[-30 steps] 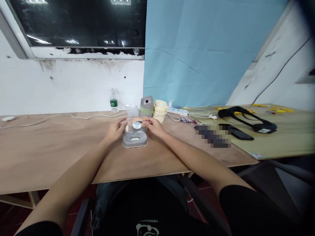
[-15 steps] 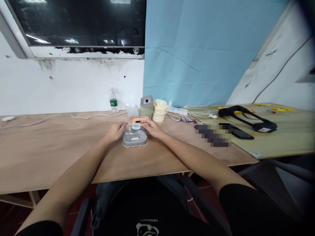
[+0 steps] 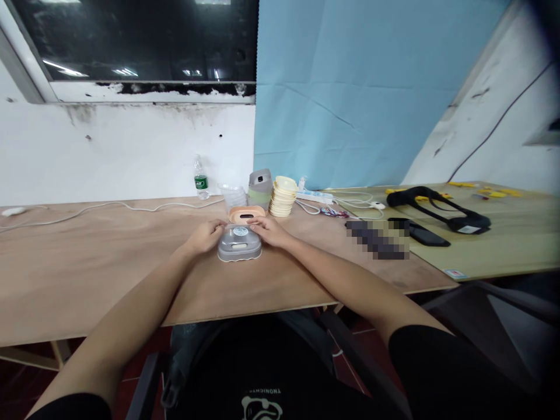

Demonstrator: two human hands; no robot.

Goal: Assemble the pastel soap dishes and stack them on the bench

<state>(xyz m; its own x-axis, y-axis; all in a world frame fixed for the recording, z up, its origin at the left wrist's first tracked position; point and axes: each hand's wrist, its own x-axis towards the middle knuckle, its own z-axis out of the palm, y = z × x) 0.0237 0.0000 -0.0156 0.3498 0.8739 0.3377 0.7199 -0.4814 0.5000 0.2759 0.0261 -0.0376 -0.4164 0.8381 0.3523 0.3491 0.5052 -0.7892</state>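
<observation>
In front of me on the table, a grey plastic box [image 3: 239, 256] with a slot-shaped handle stands under a clear lid [image 3: 231, 238]. The lid carries a round pale sticker. My left hand [image 3: 205, 235] has its fingers curled against the lid's far left corner. At the far right corner, my right hand [image 3: 270, 231] holds the lid with bent fingers, the thumb side near the sticker. Just behind the lid lies an orange box part [image 3: 236, 214] with a dark slot. The undersides of the fingers are hidden.
Behind stand a stack of clear lids [image 3: 234, 198], grey and green boxes [image 3: 261, 186] and a stack of pale yellow boxes [image 3: 282, 201]. A water bottle [image 3: 200, 181] is by the wall. A power strip [image 3: 315, 196], cables, a phone [image 3: 420, 232] and a black strap frame [image 3: 464, 223] lie rightward.
The clear lid, tilted up at its far side before, now sits lower and flatter on the grey box. Both hands stay at its far corners, and more of the orange part shows.
</observation>
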